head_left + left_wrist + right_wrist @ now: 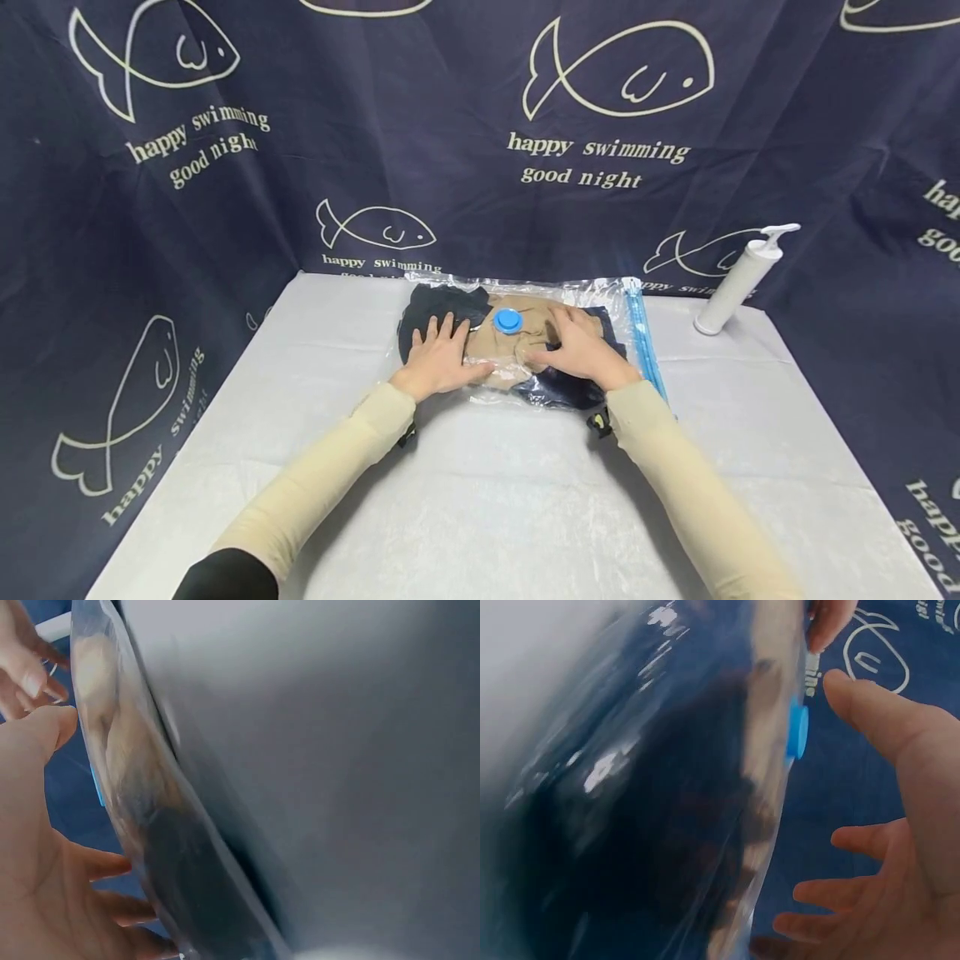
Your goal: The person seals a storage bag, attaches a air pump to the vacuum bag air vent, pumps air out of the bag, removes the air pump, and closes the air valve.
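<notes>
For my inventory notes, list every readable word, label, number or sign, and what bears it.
"happy swimming": navy fish-print fabric backdrop
"good night": same backdrop, underneath
Some repeats are cropped, covered or blurred.
No readable text on clear plastic bag or white cylindrical pump.

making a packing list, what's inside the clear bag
Dark fabric and tan fabric show through the clear bag. The left hand and right hand hide parts; whatever lies beneath those top layers is covered.
</notes>
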The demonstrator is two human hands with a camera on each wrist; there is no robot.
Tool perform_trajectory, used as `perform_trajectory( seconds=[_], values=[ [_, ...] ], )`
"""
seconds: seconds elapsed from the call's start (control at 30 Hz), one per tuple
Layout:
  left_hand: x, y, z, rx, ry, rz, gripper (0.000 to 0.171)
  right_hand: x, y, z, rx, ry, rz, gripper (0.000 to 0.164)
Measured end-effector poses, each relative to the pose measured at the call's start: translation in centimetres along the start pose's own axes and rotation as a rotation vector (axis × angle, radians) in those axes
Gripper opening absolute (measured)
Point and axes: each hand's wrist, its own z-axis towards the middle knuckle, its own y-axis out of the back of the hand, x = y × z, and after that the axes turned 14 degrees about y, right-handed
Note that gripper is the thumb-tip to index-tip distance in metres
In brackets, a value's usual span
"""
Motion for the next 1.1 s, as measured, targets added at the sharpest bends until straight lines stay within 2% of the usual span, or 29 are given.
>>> perform_trajectory(
  seconds=[0.17,0.3,0.43,0.6,0.83,1.1],
  values=[
    [0.2,-0.2,-0.1,-0.002,0.04,-0.008,0.108,1.0,-0.5,2.0,0.004,0.01,0.056,0.096],
    [0.4,-0.2,-0.2,0.027,0.086,-0.015,0.111,0.9,-1.0,2.2,0.057,-0.112,0.047,0.097],
    [0.7,-0.3,-0.4,0.037,0.085,-0.022,0.113,0.5,-1.5,1.3,0.083,-0.188,0.028,0.099],
    [1.2,-0.3,-1.1,0.012,0.062,-0.01,0.111,0.8,-2.1,0.8,0.071,-0.165,-0.024,0.103],
    [1.5,-0.1,-2.4,0.032,0.03,-0.01,0.109,1.7,-1.9,-0.4,0.073,-0.147,-0.04,0.105],
    [2.1,-0.2,-4.0,0.038,0.018,-0.013,0.107,3.1,-1.6,-1.9,0.08,-0.119,-0.029,0.092]
  ],
)
